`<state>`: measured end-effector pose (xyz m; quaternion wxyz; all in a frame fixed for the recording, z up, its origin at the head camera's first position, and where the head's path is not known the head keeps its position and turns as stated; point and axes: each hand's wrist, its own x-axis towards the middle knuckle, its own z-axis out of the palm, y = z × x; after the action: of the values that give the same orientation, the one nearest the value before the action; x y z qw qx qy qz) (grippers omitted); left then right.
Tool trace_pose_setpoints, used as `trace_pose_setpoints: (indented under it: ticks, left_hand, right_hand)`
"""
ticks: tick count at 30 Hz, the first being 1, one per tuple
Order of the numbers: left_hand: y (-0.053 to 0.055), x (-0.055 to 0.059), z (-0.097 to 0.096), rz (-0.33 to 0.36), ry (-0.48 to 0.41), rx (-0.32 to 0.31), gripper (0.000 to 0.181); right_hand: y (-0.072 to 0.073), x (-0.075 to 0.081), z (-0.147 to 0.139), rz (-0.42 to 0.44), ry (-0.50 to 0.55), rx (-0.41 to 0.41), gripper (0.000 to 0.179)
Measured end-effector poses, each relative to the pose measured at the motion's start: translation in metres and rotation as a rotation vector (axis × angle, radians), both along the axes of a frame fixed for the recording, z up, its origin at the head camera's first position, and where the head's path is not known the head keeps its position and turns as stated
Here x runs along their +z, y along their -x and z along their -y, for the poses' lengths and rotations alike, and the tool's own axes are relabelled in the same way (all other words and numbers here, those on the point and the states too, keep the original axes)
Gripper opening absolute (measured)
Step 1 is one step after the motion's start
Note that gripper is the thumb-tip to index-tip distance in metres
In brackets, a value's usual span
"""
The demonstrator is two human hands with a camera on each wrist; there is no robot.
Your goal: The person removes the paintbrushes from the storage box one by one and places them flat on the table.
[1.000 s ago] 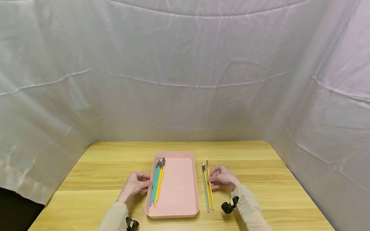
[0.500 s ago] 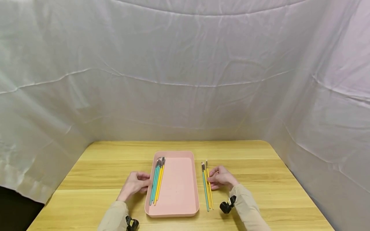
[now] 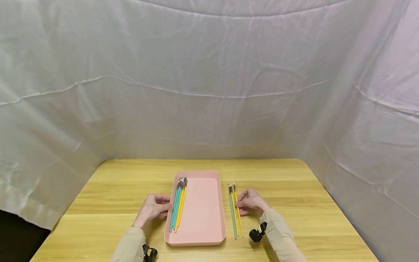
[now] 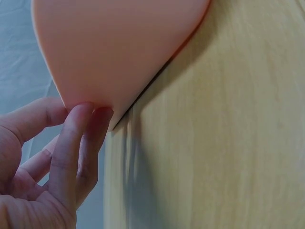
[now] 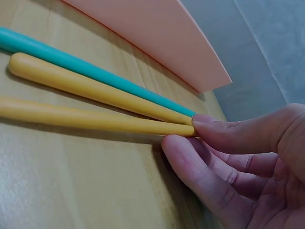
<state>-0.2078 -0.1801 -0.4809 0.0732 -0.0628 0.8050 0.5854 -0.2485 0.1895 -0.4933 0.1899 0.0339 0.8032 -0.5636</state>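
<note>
My left hand (image 3: 152, 210) pinches the left wall of the pink tray (image 3: 203, 222); in the left wrist view the thumb goes over the rim (image 4: 56, 88) and the other fingertips press on the outer side. Several teal and yellow paintbrushes (image 3: 178, 207) lie along the tray's left inside, bristles away from me. To the right of the tray, my right hand (image 3: 250, 202) pinches a yellow paintbrush (image 5: 100, 119) between thumb and forefinger. Close beside it on the tabletop lie a second yellow paintbrush (image 5: 86, 86) and a teal paintbrush (image 3: 233, 218).
The wooden table (image 3: 294, 193) reaches to a grey cloth backdrop (image 3: 209, 120) at the back and on both sides. Black wrist cameras (image 3: 258, 233) are strapped over beige sleeves (image 3: 281, 236).
The yellow paintbrush in my right hand has shifted slightly toward me, its bristle tip a little lower than before. My left hand and the tray look the same.
</note>
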Motion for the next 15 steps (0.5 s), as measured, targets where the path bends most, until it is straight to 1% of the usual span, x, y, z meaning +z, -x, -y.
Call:
trace_pose_setpoints:
  ticks: [6,15]
  left_hand:
    - [-0.0003,-0.0016,-0.0007,0.005,0.002,0.007,0.031]
    - [-0.0004,-0.0016,-0.0008,0.001,-0.002,-0.009,0.034]
  right_hand:
    - [0.0011,-0.0039,0.0002,0.004,-0.013,-0.003,0.021]
    - [0.0015,-0.0041,0.0008,0.007,-0.039,-0.008,0.017]
